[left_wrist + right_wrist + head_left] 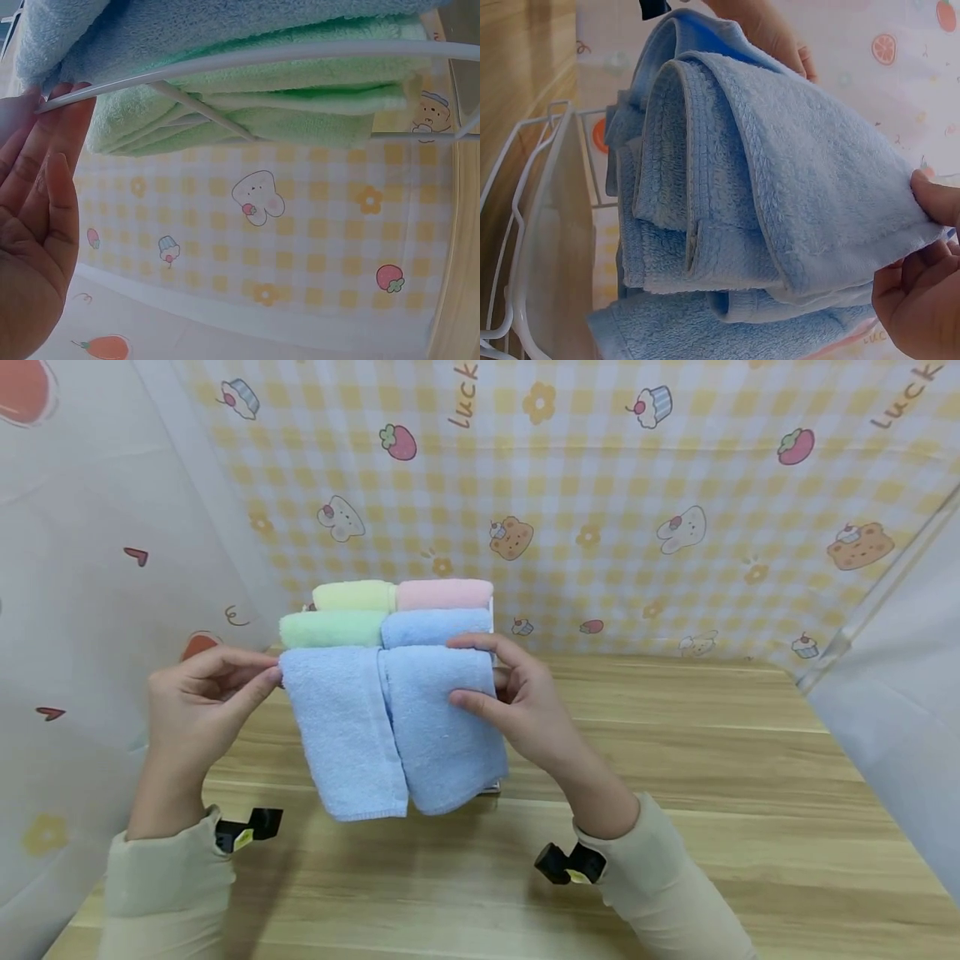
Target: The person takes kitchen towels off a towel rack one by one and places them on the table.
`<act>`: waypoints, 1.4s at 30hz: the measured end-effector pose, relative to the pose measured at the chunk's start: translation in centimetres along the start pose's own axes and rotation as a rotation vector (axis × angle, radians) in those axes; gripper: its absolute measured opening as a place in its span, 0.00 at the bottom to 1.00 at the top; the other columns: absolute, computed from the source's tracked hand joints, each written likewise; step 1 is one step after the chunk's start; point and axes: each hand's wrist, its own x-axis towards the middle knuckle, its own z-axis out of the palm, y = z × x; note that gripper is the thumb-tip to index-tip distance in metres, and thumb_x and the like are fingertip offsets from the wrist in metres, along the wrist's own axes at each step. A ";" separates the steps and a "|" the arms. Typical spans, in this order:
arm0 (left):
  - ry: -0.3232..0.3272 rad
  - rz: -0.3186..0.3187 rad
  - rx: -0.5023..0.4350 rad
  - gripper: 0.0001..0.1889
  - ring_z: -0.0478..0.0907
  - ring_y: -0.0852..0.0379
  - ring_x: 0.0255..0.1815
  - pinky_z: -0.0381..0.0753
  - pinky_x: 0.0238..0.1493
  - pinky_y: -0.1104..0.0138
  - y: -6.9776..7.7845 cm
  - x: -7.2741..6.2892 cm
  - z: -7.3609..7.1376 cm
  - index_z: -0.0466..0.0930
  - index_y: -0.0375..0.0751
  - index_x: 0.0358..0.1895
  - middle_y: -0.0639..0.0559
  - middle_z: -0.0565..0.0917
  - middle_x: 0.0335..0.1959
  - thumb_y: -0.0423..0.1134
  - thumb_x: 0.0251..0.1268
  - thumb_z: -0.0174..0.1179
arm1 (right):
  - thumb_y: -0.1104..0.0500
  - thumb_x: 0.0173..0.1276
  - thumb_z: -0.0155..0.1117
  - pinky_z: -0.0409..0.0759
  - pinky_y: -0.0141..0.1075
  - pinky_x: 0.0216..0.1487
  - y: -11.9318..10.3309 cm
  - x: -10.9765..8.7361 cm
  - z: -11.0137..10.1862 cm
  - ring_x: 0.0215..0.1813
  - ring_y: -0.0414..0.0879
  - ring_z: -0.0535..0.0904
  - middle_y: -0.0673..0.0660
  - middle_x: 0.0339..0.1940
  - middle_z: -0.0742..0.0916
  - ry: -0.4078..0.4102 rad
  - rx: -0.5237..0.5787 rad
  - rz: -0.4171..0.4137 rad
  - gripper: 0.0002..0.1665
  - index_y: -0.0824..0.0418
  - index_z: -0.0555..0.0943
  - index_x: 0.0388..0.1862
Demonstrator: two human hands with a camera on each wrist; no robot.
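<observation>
Two light blue towels hang side by side in the head view, the left towel point(345, 739) and the right towel point(448, 739), draped at the front of a white wire rack point(300, 51). My left hand point(197, 706) pinches the upper left corner of the left towel between thumb and fingers, right by the rack's rail. At the opposite side, my right hand point(525, 702) holds the right towel's outer edge, thumb in front. The right wrist view shows that blue towel point(817, 180) in several folded layers, its edge between thumb and fingers.
Behind the blue pair lie folded towels in rows: green point(330, 628) and blue point(435, 624), then yellow point(352, 595) and pink point(444, 594). Wooden tabletop point(712, 760) stretches to the right. A checked cloth point(585, 493) hangs behind.
</observation>
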 end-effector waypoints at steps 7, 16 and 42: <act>-0.019 -0.004 0.008 0.06 0.87 0.63 0.30 0.83 0.36 0.78 0.3 0.1 0.1 0.81 0.14 0.32 0.52 0.90 0.31 0.10 0.50 0.61 | 0.76 0.63 0.65 0.86 0.39 0.37 -0.5 0.0 -0.3 0.35 0.39 0.86 0.75 0.36 0.86 0.031 0.010 -0.045 0.26 0.70 0.74 0.60; -0.017 -0.022 0.046 0.05 0.87 0.65 0.30 0.82 0.36 0.79 0.5 -0.1 0.0 0.81 0.15 0.33 0.54 0.90 0.32 0.10 0.51 0.61 | 0.76 0.61 0.67 0.86 0.37 0.38 -1.4 0.1 -0.3 0.33 0.39 0.84 0.75 0.33 0.85 0.135 -0.004 -0.155 0.27 0.72 0.74 0.60; -0.035 -0.019 0.020 0.04 0.87 0.63 0.31 0.83 0.38 0.77 0.5 0.0 -0.1 0.81 0.14 0.32 0.52 0.90 0.33 0.15 0.53 0.65 | 0.79 0.61 0.63 0.84 0.37 0.48 -2.6 0.6 -1.9 0.54 0.49 0.80 0.61 0.60 0.78 0.311 -0.032 -0.334 0.42 0.64 0.61 0.72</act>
